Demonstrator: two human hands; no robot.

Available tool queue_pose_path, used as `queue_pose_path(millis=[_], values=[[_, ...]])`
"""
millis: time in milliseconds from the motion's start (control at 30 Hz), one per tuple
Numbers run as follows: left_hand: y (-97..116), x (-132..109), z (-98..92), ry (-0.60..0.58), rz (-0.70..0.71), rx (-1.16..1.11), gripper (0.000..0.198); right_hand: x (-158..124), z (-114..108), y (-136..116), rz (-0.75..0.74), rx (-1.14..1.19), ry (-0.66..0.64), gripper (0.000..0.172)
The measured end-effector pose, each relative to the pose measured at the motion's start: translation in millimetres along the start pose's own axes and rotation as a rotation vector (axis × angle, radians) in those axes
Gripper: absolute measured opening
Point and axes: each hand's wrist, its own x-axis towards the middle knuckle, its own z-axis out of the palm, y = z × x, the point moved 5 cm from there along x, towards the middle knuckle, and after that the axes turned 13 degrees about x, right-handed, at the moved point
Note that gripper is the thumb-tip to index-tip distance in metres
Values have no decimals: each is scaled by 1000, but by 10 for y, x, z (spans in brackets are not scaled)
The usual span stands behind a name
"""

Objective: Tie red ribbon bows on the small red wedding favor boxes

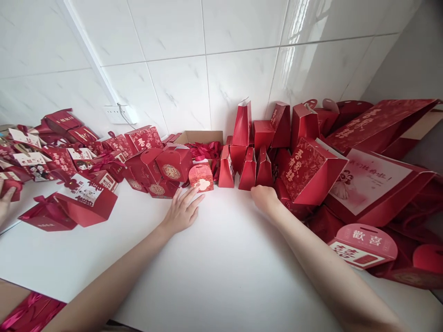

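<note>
My left hand (182,210) lies on the white table with its fingers spread, its fingertips beside a small red box with a pale flower shape (201,179). Left of that box sits a cluster of red boxes with round gold emblems (172,170). My right hand (265,198) is at the foot of two narrow, tapered red boxes (247,173), its fingers bent together; whether anything is between them is hidden. Another tapered red box (226,170) stands between the two hands.
Large red gift boxes (304,170) pile up at the right. More boxes with ribbons (86,196) stand at the left, near another person's hand (5,203). An open cardboard box (200,137) is against the tiled wall. The table (214,276) extends toward me.
</note>
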Motion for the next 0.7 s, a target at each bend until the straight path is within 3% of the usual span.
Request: queue_pose_path(millis=[100, 200, 300, 433, 567, 700], values=[[70, 572, -314, 39, -115, -101, 37, -102, -285, -9, -82, 101, 45, 16], [56, 1140, -677, -103, -267, -398, 33, -274, -625, -40, -231, 289, 87, 20], [174, 1470, -1006, -259, -275, -694, 33, -479, -921, -112, -470, 831, 73, 26], [410, 1519, -1184, -288, -224, -847, 26, -658, -1055, -186, -539, 1075, -28, 33], [565, 1429, -1057, -360, -178, -899, 24, -751, -1049, -304, -575, 1105, -104, 34], [593, 1408, -983, -417, -157, -932, 19, -775, -1015, -388, -566, 1023, -88, 32]])
